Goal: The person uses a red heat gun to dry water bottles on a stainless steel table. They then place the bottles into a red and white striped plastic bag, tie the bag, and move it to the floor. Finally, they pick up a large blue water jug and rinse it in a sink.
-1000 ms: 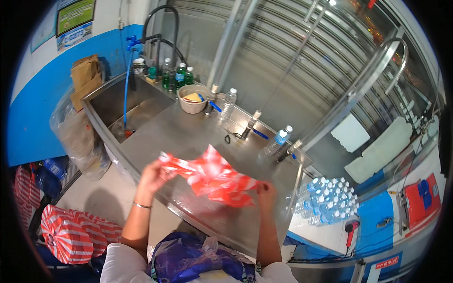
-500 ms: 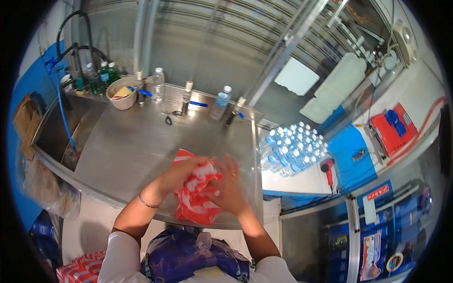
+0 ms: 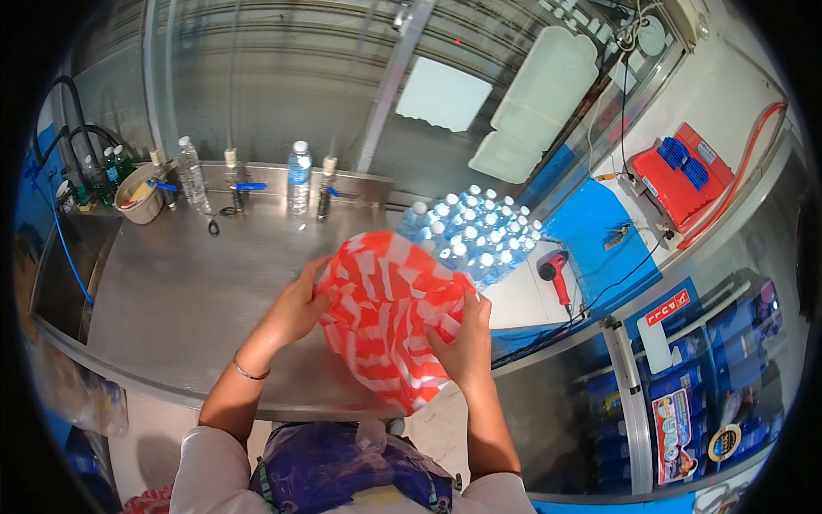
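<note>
My left hand [image 3: 300, 304] and right hand [image 3: 465, 344], fingers pinched closed, hold opposite edges of a red-and-white striped plastic bag [image 3: 383, 319].

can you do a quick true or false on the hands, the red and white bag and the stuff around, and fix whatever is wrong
1. Both the left hand and the right hand hold the red-and-white bag. True.
2. A bracelet is on the right wrist. False: the bracelet is on the left wrist.
3. A blue-labelled bottle stands upright on the steel counter. True.
4. The red hair dryer lies left of the clustered bottles. False: the red hair dryer lies to their right.
5. The beige bowl is inside the bag. False: the beige bowl is near the counter's left end.
</note>
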Demonstrator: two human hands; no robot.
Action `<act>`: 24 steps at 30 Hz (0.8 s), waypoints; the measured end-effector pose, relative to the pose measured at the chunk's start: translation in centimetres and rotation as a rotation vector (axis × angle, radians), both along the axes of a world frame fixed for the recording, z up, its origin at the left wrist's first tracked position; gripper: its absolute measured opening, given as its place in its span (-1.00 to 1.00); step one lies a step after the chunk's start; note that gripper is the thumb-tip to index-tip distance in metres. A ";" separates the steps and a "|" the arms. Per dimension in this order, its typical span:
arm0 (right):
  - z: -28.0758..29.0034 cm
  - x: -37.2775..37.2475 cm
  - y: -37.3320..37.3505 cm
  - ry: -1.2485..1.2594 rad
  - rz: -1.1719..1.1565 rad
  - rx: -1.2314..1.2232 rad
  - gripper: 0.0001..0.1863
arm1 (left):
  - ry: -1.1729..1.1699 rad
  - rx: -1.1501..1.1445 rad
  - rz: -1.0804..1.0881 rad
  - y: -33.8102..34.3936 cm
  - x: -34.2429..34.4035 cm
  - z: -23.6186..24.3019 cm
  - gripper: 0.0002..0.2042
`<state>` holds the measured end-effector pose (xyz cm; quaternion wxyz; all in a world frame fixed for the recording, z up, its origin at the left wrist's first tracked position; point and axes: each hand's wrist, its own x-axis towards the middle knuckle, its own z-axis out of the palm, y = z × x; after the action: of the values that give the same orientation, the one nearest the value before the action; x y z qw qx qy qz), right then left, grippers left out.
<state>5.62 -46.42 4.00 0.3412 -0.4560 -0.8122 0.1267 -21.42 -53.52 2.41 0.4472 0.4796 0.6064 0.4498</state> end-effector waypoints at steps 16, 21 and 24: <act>-4.0 37.2 12.5 1.507 0.433 -0.959 -0.38 | 0.941 -0.132 -0.028 15.7 25.1 -6.0 -0.59; -4.6 42.1 14.4 1.156 0.641 -0.703 -0.53 | 0.605 0.060 -0.061 20.2 27.3 -7.3 -0.55; -6.6 43.8 18.2 -0.123 -0.060 -0.783 -0.50 | -0.939 -0.152 -0.338 23.3 27.7 -6.7 -0.52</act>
<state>49.41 -28.23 -2.64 0.0957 -0.5818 -0.7077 0.3893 6.28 -30.18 -4.26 0.7720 0.2830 0.2847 0.4929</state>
